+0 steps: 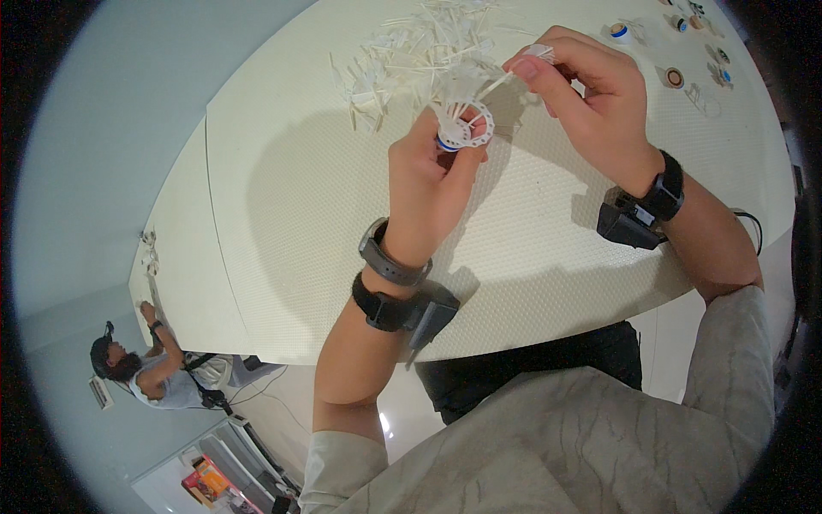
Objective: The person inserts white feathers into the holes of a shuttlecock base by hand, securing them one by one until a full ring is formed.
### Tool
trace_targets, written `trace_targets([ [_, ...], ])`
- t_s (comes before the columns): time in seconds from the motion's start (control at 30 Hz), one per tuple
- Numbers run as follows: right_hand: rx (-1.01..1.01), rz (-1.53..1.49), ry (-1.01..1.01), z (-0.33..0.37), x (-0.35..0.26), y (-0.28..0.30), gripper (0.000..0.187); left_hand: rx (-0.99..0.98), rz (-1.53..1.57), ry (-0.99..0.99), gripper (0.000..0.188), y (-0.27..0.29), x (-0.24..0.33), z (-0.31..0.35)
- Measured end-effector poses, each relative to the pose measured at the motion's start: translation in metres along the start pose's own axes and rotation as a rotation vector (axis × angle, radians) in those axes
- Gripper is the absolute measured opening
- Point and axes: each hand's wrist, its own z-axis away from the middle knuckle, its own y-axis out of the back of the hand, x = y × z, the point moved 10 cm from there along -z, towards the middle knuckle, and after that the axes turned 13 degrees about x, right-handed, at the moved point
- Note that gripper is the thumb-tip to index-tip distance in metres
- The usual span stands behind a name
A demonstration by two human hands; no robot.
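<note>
My left hand (435, 176) is closed around a partly built shuttlecock (467, 127). It has a blue band at its base, a white ring with small holes, and several thin white quills standing in it. Up and to the right, my right hand (591, 90) pinches a white feather (497, 84) between thumb and fingertips. The feather's thin end slants down toward the ring, and I cannot tell whether it touches. Fingers hide part of the feather and of the shuttlecock's base.
Loose white feathers (402, 60) lie heaped beyond my left hand on the white textured table (317, 231). Small round pieces, including a blue-banded one (619, 32) and a brown ring (675, 78), lie at the far right. At the far left, another person (154, 364) works at the table.
</note>
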Motion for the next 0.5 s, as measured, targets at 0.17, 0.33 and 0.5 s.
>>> trace_targets([
  [0.17,0.002,0.005,0.015,0.005,0.002,0.005,0.01,0.004,0.024,0.006,0.018,-0.006,-0.001,0.003],
  [0.33,-0.003,0.041,0.096,0.009,-0.003,0.017,0.01,-0.009,-0.004,-0.024,0.019,-0.017,0.001,0.01],
  [0.5,0.026,0.052,0.098,0.01,-0.005,0.025,0.009,-0.021,-0.013,-0.026,0.019,-0.023,0.003,0.013],
])
